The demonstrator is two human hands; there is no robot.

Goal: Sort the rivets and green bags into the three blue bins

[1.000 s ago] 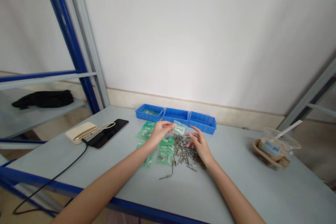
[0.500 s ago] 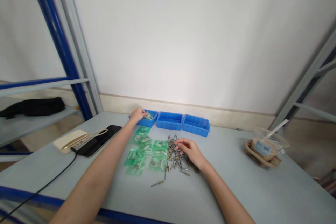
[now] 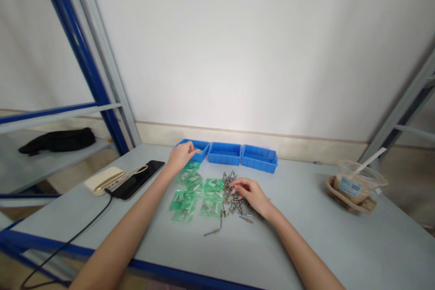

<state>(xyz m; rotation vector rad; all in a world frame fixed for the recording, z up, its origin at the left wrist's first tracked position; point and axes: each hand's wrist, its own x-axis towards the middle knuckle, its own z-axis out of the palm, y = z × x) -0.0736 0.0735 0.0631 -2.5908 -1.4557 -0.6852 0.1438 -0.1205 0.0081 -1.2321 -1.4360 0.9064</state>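
Left hand (image 3: 180,155) stretches forward with fingers close together at the rim of the leftmost blue bin (image 3: 204,147), I cannot tell if they hold something, while right hand (image 3: 249,192) lies curved on the pile of metal rivets (image 3: 234,208), fingers narrow and touching them.
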